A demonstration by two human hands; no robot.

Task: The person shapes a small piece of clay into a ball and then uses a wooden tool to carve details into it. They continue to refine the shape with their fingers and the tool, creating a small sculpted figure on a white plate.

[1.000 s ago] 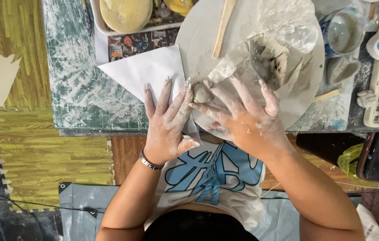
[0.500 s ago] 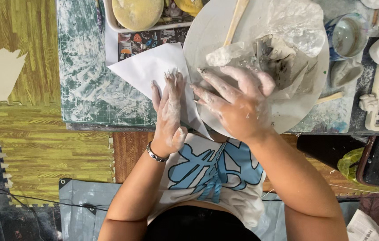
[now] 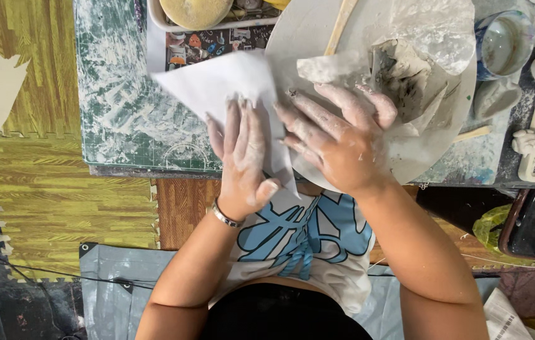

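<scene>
Green cutting mat (image 3: 123,113) carries white paper (image 3: 217,88), pinned flat by the left hand (image 3: 242,164); right hand (image 3: 337,138), fingers spread, holds nothing at three o'clock, and could smear it with wet clay (image 3: 406,69).

Left hand (image 3: 242,157) flat on white paper (image 3: 217,85), right hand (image 3: 337,138) spread on round board (image 3: 305,38) beside grey clay lump (image 3: 406,75); both clay-smeared, 1 green mat (image 3: 123,94) underneath.

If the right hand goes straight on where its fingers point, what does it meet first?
Probably the clay lump on the round board: the right hand points up-right at it. Height is hard to judge.
</scene>
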